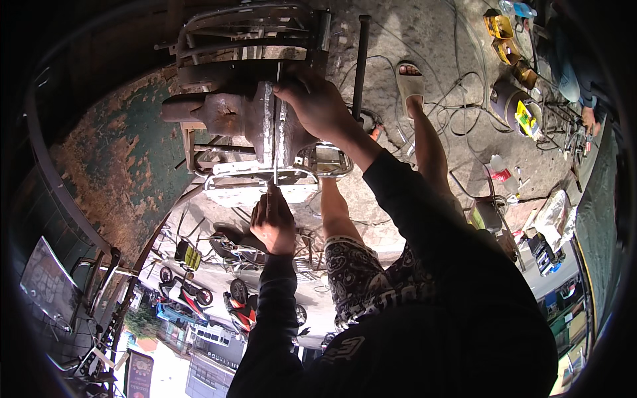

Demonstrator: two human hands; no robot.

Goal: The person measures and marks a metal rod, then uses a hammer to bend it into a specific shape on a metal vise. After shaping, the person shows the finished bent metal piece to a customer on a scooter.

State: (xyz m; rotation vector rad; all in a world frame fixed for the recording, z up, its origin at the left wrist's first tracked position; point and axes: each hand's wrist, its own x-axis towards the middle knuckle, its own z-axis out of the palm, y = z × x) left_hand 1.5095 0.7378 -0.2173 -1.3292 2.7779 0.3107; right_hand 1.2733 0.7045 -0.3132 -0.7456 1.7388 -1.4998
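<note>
Fingers of left hand curl, pinching the near end of a thin metal rod; rod lies between the jaws of a vise. Right hand sits at rod's far end; fingertips mostly hidden, grip cannot be told. Pale print on dark top, indistinct. Yellow packet: lettering too small to read. Yellow containers, upper right: open, contents unclear.

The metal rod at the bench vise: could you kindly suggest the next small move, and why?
Perhaps give the metal rod a gentle tug: the left hand pinches its near end, the right hand is by its far end, and the rod runs along the jaws of the bench vise, but the view cannot show whether they grip it.
</note>
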